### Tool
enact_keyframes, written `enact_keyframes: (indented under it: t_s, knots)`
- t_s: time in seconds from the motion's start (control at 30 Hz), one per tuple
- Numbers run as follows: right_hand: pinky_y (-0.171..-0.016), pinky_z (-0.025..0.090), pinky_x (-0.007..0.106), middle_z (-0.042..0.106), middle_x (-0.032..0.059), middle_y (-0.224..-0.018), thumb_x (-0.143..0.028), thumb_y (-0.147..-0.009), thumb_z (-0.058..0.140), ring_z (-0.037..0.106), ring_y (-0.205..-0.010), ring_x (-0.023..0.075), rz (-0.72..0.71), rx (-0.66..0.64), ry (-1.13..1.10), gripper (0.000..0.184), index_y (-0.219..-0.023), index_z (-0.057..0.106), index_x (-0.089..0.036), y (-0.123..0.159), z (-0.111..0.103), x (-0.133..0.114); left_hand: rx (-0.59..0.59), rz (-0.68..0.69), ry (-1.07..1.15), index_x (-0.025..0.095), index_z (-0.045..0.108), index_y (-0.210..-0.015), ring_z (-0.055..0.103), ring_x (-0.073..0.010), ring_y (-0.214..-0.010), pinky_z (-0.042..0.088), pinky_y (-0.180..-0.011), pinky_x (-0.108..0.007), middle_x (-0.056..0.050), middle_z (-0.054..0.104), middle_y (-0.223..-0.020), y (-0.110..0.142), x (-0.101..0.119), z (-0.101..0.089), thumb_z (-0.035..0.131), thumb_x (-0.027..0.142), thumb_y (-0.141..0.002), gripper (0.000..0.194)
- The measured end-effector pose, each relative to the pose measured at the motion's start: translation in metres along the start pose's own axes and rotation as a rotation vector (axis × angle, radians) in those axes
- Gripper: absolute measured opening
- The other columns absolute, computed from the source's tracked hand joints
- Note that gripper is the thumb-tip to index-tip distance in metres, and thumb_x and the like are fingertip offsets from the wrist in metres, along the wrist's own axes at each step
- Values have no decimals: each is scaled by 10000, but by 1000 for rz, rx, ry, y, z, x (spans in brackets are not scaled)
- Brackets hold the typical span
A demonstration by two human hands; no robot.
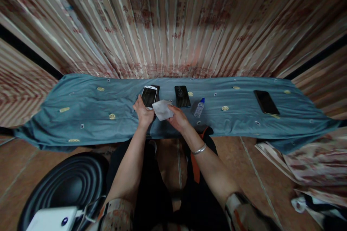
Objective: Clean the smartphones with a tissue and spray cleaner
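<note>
Head view: my left grip [144,113] clasps the white phone [149,96], I judge to steady it.
Right grip [176,116]: pinches the white sheet [162,109] by its edge, leaving most free.

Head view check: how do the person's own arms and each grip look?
The left grip and right grip are bare, ungloved hands. A silver bracelet circles the right arm only. The left sleeve and right sleeve are patterned in beige, dark and orange tones, ending near the elbows.
</note>
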State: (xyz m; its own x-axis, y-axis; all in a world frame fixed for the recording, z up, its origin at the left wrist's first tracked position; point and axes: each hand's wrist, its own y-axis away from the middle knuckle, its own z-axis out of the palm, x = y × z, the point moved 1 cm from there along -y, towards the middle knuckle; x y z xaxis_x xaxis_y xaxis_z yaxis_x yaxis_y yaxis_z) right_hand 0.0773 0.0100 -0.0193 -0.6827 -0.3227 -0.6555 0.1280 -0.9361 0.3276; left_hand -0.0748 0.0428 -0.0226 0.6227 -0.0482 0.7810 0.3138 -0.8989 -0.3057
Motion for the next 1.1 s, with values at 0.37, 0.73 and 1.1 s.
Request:
enact_keyframes:
  t_s: [0.37, 0.73, 1.1]
  knots:
    - [-883, 600, 340, 750, -6, -743, -147, -880, 568, 737, -827, 171, -132, 195, -65, 132, -853, 681, -209, -6, -4, -22, -26, 102, 15, 35, 382, -1486, 478, -377, -1330, 362, -1158, -489, -227, 542, -1399, 25, 19, -24, 720, 260, -645, 934]
    - [-843, 592, 332, 740, -27, -715, -192, -862, 612, 746, -876, 187, -205, 181, -49, 86, -819, 674, -233, -21, -11, -22, -172, 217, 92, 137, 379, -1496, 512, -341, -1320, 366, -1146, -505, -191, 568, -1400, 52, 27, -7, 731, 224, -670, 901]
    - [-738, 599, 312, 709, -47, -627, -144, -757, 702, 706, -669, 166, -232, 192, 37, 77, -746, 670, -213, -18, -15, -24, -275, 180, 191, 154, 442, -1455, 485, -338, -1381, 311, -1190, -504, -198, 547, -1449, 58, 30, 1, 813, 278, -630, 913]
